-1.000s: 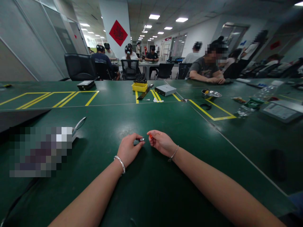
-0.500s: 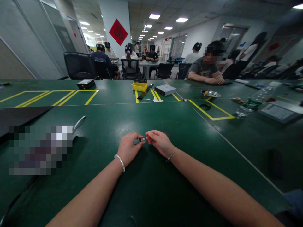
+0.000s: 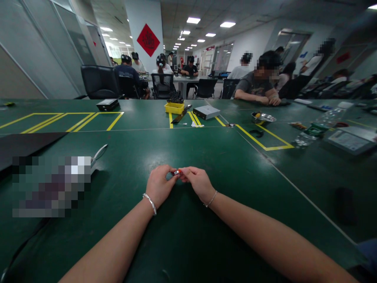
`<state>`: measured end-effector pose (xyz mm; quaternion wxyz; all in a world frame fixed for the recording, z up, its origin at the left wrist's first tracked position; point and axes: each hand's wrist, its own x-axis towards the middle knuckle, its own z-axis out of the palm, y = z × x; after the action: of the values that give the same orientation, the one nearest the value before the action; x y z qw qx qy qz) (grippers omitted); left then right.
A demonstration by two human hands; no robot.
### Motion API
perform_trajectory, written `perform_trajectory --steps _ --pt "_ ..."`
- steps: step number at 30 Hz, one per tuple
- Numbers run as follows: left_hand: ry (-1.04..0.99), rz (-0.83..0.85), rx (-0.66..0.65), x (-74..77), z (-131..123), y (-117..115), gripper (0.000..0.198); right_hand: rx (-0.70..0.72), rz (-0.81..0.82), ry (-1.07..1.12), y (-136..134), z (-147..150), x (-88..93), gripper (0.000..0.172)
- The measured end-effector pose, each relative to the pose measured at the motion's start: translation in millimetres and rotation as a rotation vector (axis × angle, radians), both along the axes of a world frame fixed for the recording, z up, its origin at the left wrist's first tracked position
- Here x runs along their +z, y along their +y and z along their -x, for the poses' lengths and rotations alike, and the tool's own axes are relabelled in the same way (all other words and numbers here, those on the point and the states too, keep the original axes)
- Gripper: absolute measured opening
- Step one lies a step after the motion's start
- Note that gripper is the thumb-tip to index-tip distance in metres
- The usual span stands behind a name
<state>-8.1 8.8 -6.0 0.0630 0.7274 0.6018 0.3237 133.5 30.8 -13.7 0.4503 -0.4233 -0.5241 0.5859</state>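
Observation:
My left hand [image 3: 159, 185] pinches a small dark piece with a shiny metal end [image 3: 176, 172] between thumb and fingers. My right hand [image 3: 199, 182] is closed in a pinch on a tiny orange-red piece [image 3: 180, 171], mostly covered by the fingertips. Over the green tabletop [image 3: 182, 228], the two pieces meet end to end between my hands. Whether one sits inside the other I cannot tell. Both parts are too small to name exactly.
A blurred-out device [image 3: 53, 188] with a white cable lies at left. Farther back are a yellow bin [image 3: 174, 108], a grey metal box [image 3: 207, 112] and a foil bowl [image 3: 263, 117]. A plastic bottle [image 3: 324, 124] lies at right. A person [image 3: 256, 86] sits across the table.
My right hand has moved left and its fingers have turned down toward the left hand. The gap between the orange-red piece and the metal end has closed.

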Motion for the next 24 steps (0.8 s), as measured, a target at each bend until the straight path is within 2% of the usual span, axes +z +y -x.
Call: perform_trajectory --steps 7,12,15,17,20,22,24 --pt "0.001 -0.050 0.020 -2.8 2 0 0.011 0.038 0.012 -0.005 -2 -1 1.0 0.029" --pt "0.046 -0.075 -0.056 -3.3 0 1 0.014 -0.006 -0.029 -0.037 2 1 0.6 0.020" --pt "0.061 -0.064 -0.080 -3.6 0 2 0.024 -0.113 -0.122 -0.177 17 -12 5.7 0.017" --pt "0.077 -0.028 -0.074 -4.6 1 3 0.025 -0.288 -0.227 -0.352 34 -35 10.9 0.016" --pt "0.100 0.020 -0.071 -6.9 4 4 0.022 -0.640 -0.402 -0.772 61 -92 17.6 0.018" --pt "0.125 0.052 -0.071 -8.9 5 5 0.024 -0.798 -0.390 -1.054 74 -137 19.0 0.020" --pt "0.161 0.087 -0.070 -11.1 6 6 0.025 -0.844 -0.272 -1.231 81 -179 17.6 0.022"
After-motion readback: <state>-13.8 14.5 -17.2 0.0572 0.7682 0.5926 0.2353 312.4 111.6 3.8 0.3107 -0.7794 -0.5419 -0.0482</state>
